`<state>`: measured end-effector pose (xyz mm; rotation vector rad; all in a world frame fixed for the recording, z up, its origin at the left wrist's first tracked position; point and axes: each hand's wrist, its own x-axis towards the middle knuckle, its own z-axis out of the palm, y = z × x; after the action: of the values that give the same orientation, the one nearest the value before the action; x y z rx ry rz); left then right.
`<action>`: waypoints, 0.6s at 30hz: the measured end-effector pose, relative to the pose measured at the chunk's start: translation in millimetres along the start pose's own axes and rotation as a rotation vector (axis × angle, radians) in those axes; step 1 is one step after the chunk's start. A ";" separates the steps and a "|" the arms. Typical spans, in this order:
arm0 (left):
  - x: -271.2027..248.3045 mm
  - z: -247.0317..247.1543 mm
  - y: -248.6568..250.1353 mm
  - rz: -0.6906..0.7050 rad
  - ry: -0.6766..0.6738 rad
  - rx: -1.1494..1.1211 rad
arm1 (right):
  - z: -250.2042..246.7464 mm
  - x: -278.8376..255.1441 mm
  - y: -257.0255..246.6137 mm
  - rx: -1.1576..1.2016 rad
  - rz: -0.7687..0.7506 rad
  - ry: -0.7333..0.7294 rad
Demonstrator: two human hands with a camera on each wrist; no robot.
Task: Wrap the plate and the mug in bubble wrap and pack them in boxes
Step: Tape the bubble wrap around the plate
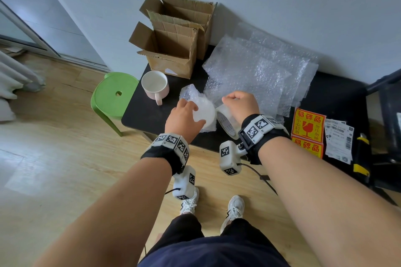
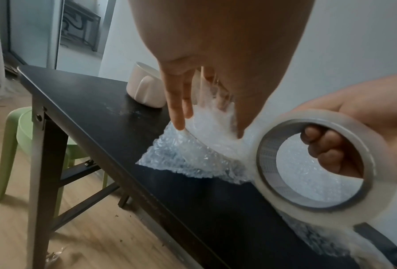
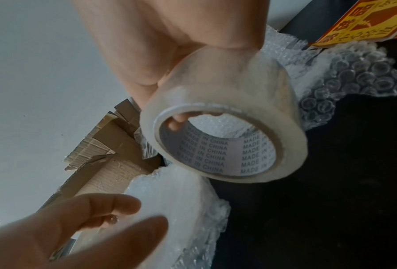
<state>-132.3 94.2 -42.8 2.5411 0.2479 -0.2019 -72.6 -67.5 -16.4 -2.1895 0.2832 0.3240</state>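
Note:
The plate (image 1: 206,112) lies on the black table (image 1: 149,117) near its front edge, bundled in bubble wrap (image 2: 192,160) with loose corners sticking out. My left hand (image 1: 186,112) presses down on the bundle with straight fingers (image 2: 177,116). Just to its right, my right hand (image 1: 236,102) grips a roll of clear tape (image 1: 225,124), fingers hooked through its core (image 2: 326,151), the roll (image 3: 234,102) held beside the bundle (image 3: 176,196). The pale pink mug (image 1: 155,85) stands unwrapped and upright behind the bundle to the left.
Two open cardboard boxes, small (image 1: 171,50) and large (image 1: 184,13), stand at the back left against the wall. Spare bubble wrap sheets (image 1: 260,67) lie at the back right. Fragile stickers (image 1: 308,124) and shipping labels (image 1: 338,141) lie at the right. A green stool (image 1: 115,93) stands left of the table.

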 end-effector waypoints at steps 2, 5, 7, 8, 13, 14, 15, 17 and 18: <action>-0.8 -1.0 0.1 0.018 0.009 0.026 | 0.0 0.4 -0.9 0.000 -0.002 -0.001; 0.1 -3.7 1.9 0.047 0.041 -0.019 | 0.9 0.4 -2.8 -0.006 -0.007 -0.002; 1.0 -5.7 3.5 0.080 0.060 -0.025 | 1.8 0.2 -3.7 -0.013 -0.014 0.000; 1.9 -7.0 3.6 0.092 0.065 -0.009 | 2.1 0.2 -3.9 -0.014 -0.017 0.000; 0.4 -10.9 -3.0 0.147 0.053 0.217 | 1.3 0.0 -3.9 -0.016 -0.009 -0.008; -1.1 -10.2 -5.4 0.179 0.042 0.278 | 0.9 0.2 -3.9 -0.015 -0.004 -0.007; -3.0 -9.2 -8.4 0.222 0.033 0.331 | 0.5 0.2 -4.0 -0.017 -0.002 -0.006; -5.0 -5.6 -16.2 0.316 0.033 0.446 | 0.0 1.2 -4.1 -0.015 0.003 -0.006; -5.7 -2.9 -19.8 0.354 0.051 0.475 | -0.2 1.3 -4.6 -0.012 0.007 -0.008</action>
<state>-141.9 111.3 -49.8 3.0049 -0.2650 -0.0613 -69.9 -65.0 -13.3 -2.1988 0.2847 0.3392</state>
